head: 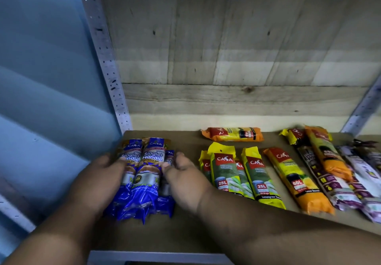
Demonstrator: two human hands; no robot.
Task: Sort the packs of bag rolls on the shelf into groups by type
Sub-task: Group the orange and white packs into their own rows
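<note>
Three blue "Singlet Handle" packs (144,174) lie side by side at the shelf's left end. My left hand (103,174) presses against their left side and my right hand (181,176) against their right side, fingers curled on the outer packs. To the right lie several yellow-green 25L packs (237,174). An orange 60L pack (296,179) lies beyond them, another orange pack (233,134) lies crosswise at the back, and a third (325,153) rests on dark purple drawstring packs (329,182). White-purple packs (365,174) are at the far right.
The brown shelf board (185,231) has a grey metal front edge (156,257). A perforated metal upright (107,63) stands at the left, another (362,110) at the right. Wooden planks (237,58) form the back wall. A blue wall (41,79) lies left of the shelf.
</note>
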